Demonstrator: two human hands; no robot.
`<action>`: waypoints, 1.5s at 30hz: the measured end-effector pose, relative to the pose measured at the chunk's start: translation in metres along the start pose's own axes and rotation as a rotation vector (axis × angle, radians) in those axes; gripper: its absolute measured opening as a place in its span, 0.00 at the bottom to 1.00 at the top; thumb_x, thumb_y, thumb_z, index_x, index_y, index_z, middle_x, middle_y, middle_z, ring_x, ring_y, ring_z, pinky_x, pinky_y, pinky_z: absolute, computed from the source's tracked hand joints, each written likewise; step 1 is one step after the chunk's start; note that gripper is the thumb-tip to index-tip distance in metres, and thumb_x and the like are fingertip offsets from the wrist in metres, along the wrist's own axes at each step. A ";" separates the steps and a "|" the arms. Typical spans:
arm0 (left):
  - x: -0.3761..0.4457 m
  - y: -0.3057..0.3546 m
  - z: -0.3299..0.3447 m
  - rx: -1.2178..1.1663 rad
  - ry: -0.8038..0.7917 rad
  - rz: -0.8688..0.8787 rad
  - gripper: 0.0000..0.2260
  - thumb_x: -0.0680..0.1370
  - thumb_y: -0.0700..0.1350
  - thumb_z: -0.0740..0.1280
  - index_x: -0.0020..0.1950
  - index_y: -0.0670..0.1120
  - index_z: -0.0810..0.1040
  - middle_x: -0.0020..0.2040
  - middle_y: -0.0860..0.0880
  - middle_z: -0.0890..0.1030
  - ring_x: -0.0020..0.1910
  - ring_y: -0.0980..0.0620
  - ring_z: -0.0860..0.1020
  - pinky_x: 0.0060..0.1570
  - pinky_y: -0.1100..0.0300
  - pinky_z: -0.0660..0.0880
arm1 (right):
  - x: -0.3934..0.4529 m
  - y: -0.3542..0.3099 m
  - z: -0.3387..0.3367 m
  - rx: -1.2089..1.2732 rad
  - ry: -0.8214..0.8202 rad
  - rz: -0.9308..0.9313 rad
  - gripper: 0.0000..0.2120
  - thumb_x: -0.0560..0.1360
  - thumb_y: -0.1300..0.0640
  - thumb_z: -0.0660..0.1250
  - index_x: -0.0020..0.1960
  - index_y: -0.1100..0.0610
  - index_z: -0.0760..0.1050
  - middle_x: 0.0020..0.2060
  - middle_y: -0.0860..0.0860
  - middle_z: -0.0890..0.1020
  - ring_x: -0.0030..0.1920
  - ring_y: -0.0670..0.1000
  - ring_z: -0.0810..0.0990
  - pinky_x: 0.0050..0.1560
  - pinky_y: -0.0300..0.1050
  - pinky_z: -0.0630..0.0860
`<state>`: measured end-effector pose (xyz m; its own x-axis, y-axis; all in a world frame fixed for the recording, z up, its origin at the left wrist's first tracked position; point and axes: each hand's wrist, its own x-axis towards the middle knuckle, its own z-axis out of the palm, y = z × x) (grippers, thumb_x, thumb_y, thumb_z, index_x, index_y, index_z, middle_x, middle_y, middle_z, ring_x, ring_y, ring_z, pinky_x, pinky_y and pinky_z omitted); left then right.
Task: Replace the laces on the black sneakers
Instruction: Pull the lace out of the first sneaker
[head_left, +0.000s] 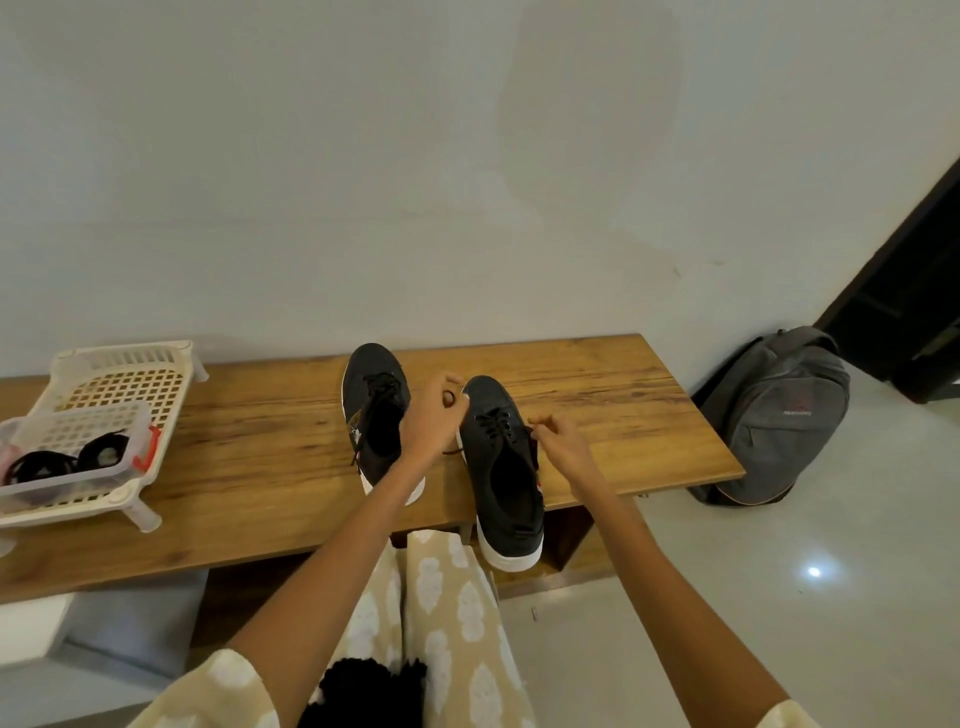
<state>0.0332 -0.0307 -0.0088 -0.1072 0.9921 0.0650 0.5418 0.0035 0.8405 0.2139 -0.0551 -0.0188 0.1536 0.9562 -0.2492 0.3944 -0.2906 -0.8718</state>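
Both hands pinching limp, light lace (497, 420) ends: left hand (434, 415), right hand (561, 441); right sneaker (506, 483) overhanging bench (260, 441) front edge; best gripped at stiff tips

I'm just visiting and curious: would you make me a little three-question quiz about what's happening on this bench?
1. True or false: both black sneakers stand on the wooden bench.
2. Which sneaker are the hands working on? A) the one nearer the backpack B) the one nearer the white rack
3. Fill in: the clear box on the rack holds rolled black ____.

Key
1. True.
2. A: the left hand and right hand each pinch a lace end at the right sneaker.
3. Laces.
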 end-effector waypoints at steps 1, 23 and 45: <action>-0.004 -0.005 0.004 0.094 -0.110 0.053 0.08 0.78 0.49 0.64 0.57 0.54 0.73 0.42 0.55 0.75 0.40 0.57 0.75 0.39 0.59 0.74 | -0.004 0.001 0.002 -0.041 -0.022 -0.065 0.09 0.78 0.60 0.61 0.57 0.59 0.74 0.49 0.50 0.77 0.48 0.48 0.75 0.41 0.34 0.71; -0.032 -0.026 0.030 -0.090 -0.137 -0.010 0.08 0.74 0.42 0.70 0.53 0.46 0.79 0.46 0.52 0.81 0.47 0.56 0.79 0.48 0.65 0.74 | -0.023 0.007 0.031 -0.721 0.186 -0.535 0.12 0.76 0.59 0.64 0.59 0.51 0.74 0.53 0.50 0.74 0.47 0.49 0.75 0.37 0.40 0.72; 0.005 0.039 0.021 -0.046 -0.189 0.113 0.08 0.76 0.51 0.68 0.49 0.49 0.84 0.49 0.52 0.83 0.48 0.54 0.79 0.47 0.62 0.73 | -0.005 0.020 0.018 0.307 0.011 -0.155 0.09 0.79 0.54 0.62 0.50 0.52 0.82 0.36 0.54 0.81 0.39 0.52 0.79 0.42 0.47 0.77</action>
<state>0.0715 -0.0234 0.0135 0.1125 0.9918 0.0614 0.5025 -0.1101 0.8575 0.2052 -0.0651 -0.0424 0.1234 0.9872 -0.1010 0.1229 -0.1162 -0.9856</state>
